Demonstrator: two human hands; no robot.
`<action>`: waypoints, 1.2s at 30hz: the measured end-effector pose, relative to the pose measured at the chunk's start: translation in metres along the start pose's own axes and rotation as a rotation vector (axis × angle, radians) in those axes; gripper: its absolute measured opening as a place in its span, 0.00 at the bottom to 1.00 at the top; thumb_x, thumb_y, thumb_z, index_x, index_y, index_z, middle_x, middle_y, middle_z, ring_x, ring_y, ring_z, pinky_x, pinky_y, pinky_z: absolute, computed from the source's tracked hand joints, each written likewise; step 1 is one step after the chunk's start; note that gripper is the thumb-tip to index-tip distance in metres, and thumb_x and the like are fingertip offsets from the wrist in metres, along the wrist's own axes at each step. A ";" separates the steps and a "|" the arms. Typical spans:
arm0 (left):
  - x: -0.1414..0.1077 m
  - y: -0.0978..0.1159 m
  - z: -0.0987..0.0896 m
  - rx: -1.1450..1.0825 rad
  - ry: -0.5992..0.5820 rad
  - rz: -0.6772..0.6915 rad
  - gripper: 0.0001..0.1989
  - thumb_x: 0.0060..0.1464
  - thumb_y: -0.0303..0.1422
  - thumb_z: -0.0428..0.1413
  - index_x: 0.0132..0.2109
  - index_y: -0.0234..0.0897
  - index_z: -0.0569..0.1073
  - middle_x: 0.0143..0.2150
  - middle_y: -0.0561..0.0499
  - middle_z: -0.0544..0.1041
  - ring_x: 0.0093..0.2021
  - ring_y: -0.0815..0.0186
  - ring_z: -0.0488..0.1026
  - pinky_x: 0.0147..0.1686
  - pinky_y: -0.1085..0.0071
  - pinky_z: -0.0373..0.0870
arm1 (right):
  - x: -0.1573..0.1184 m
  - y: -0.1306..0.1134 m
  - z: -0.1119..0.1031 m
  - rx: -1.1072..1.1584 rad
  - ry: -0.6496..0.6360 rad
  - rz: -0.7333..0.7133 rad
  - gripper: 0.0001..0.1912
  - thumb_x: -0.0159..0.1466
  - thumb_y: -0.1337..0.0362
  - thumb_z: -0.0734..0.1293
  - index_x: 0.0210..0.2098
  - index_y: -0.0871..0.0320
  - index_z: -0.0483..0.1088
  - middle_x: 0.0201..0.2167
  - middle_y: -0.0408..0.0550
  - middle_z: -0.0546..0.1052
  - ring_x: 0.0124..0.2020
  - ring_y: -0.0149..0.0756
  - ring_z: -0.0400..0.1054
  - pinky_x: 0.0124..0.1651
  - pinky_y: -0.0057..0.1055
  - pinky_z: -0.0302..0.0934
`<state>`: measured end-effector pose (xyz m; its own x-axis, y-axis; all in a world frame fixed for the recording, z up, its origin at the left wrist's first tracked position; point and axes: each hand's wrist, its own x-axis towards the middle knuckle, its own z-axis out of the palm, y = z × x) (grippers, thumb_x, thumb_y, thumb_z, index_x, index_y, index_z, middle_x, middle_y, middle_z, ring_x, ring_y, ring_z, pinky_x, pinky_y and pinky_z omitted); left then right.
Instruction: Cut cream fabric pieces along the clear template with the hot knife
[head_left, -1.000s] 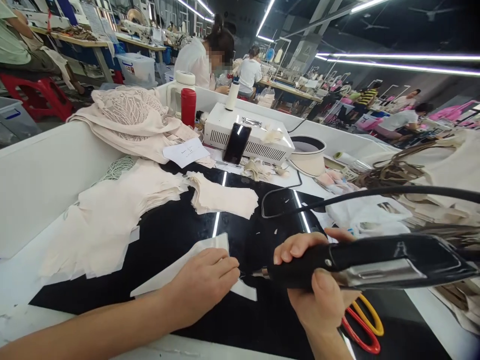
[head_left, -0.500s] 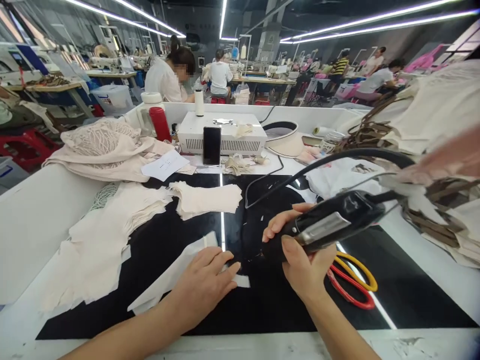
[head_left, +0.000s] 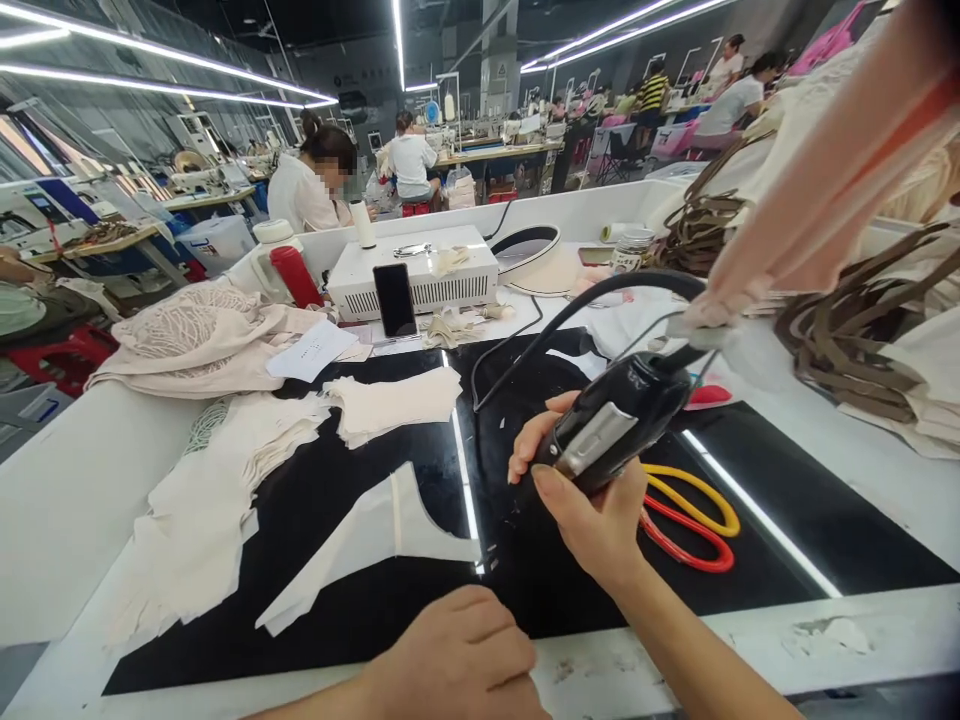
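Note:
My right hand (head_left: pixel 592 500) is wrapped around a black corded handheld tool (head_left: pixel 611 420) with a metal plate on its side. The tool is tilted; its lower tip is hidden by dark casing and fingers. My left hand (head_left: pixel 457 650) is at the mat's front edge, fingers curled under, fingertips hidden. A pale cut fabric piece (head_left: pixel 360 545) with a lighter strip across it lies flat on the black mat (head_left: pixel 420 620), left of the tool. Beside my right wrist rest scissors, showing red and yellow handles (head_left: pixel 694 530).
Stacks of cream fabric pieces (head_left: pixel 397 405) lie at the left and back. A white vented box (head_left: pixel 420 270) stands behind, with a phone (head_left: pixel 395 300) leaning on it. Pink cloth (head_left: pixel 817 190) is tied at the tool's cable. Brown straps (head_left: pixel 832 350) are piled right. Co-workers sit beyond.
My left hand has left the pale fabric piece, pulled back toward me and curled its fingers. The piece now lies uncovered. My right hand keeps its grip on the tool; the view has shifted.

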<state>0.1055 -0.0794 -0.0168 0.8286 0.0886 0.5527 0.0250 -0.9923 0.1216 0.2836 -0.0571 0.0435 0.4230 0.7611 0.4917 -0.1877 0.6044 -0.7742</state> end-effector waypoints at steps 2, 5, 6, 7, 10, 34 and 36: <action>-0.007 -0.006 -0.011 0.014 -0.011 -0.106 0.16 0.73 0.35 0.54 0.33 0.37 0.72 0.33 0.53 0.77 0.33 0.68 0.73 0.37 0.70 0.75 | -0.002 -0.001 0.005 0.029 -0.022 0.016 0.19 0.61 0.67 0.76 0.49 0.51 0.70 0.30 0.39 0.77 0.27 0.30 0.70 0.30 0.27 0.69; -0.016 -0.017 -0.028 0.111 -0.069 -0.234 0.09 0.73 0.28 0.51 0.47 0.35 0.76 0.41 0.49 0.79 0.42 0.63 0.76 0.45 0.65 0.77 | -0.006 -0.002 0.011 0.069 -0.060 0.059 0.19 0.61 0.68 0.76 0.49 0.51 0.69 0.31 0.38 0.77 0.26 0.29 0.69 0.29 0.27 0.69; -0.019 -0.020 -0.032 0.151 -0.084 -0.260 0.09 0.73 0.28 0.51 0.51 0.35 0.76 0.43 0.47 0.79 0.44 0.61 0.76 0.47 0.64 0.77 | -0.007 -0.002 0.013 0.077 -0.072 0.070 0.19 0.61 0.68 0.76 0.48 0.50 0.69 0.31 0.38 0.77 0.26 0.29 0.69 0.29 0.28 0.69; -0.021 -0.023 -0.034 0.185 -0.096 -0.283 0.11 0.73 0.28 0.50 0.54 0.35 0.76 0.45 0.46 0.79 0.46 0.60 0.76 0.48 0.62 0.78 | -0.008 -0.001 0.014 0.081 -0.083 0.078 0.19 0.61 0.67 0.76 0.48 0.50 0.69 0.31 0.38 0.77 0.26 0.29 0.69 0.29 0.28 0.69; -0.027 -0.027 -0.034 0.228 -0.132 -0.327 0.13 0.73 0.29 0.49 0.57 0.35 0.75 0.49 0.44 0.78 0.49 0.57 0.76 0.51 0.57 0.79 | -0.010 -0.001 0.015 0.079 -0.108 0.092 0.18 0.63 0.62 0.77 0.49 0.50 0.69 0.31 0.39 0.77 0.26 0.30 0.69 0.30 0.29 0.69; -0.034 -0.024 -0.028 0.126 -0.090 -0.417 0.12 0.72 0.28 0.50 0.56 0.34 0.75 0.49 0.44 0.78 0.48 0.57 0.76 0.50 0.57 0.80 | -0.015 0.006 0.024 0.118 -0.132 0.067 0.17 0.65 0.61 0.76 0.51 0.48 0.70 0.31 0.39 0.75 0.27 0.29 0.67 0.28 0.27 0.68; -0.034 -0.024 -0.028 0.127 -0.095 -0.423 0.12 0.72 0.28 0.50 0.56 0.33 0.75 0.49 0.44 0.78 0.48 0.57 0.75 0.50 0.57 0.80 | -0.014 0.006 0.024 0.112 -0.137 0.065 0.18 0.65 0.61 0.76 0.51 0.48 0.70 0.32 0.39 0.75 0.27 0.30 0.67 0.28 0.27 0.68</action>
<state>0.0610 -0.0563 -0.0151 0.7779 0.4867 0.3976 0.4366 -0.8736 0.2152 0.2553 -0.0586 0.0411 0.2833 0.8197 0.4979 -0.3114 0.5697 -0.7606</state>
